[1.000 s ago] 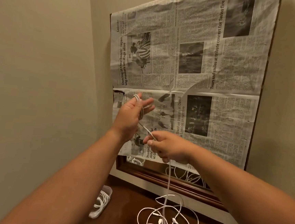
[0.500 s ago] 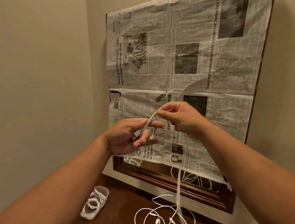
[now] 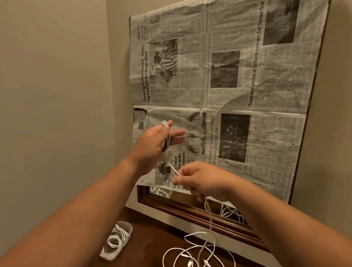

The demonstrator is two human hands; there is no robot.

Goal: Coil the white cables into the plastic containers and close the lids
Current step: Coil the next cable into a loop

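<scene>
Evidently, a printed newspaper sheet (image 3: 239, 85) is fixed over the mirror (image 3: 175, 207) against reflections. Loose white cables (image 3: 200, 261) are spread on the dark wooden tabletop (image 3: 147, 258) beside a filled clear plastic container (image 3: 116, 241). A thin white cable (image 3: 167, 137) is wound on the straight-fingered left hand (image 3: 152, 146) as a former, pinched taut by the right hand (image 3: 203, 180).

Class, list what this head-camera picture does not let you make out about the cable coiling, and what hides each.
- Head view: number of white cable turns on the left hand; blur and the hand's back hide them.
- Head view: ends of the loose cables; cut off by the bottom edge.
- Head view: whether the plastic container has its lid on; too small.
</scene>
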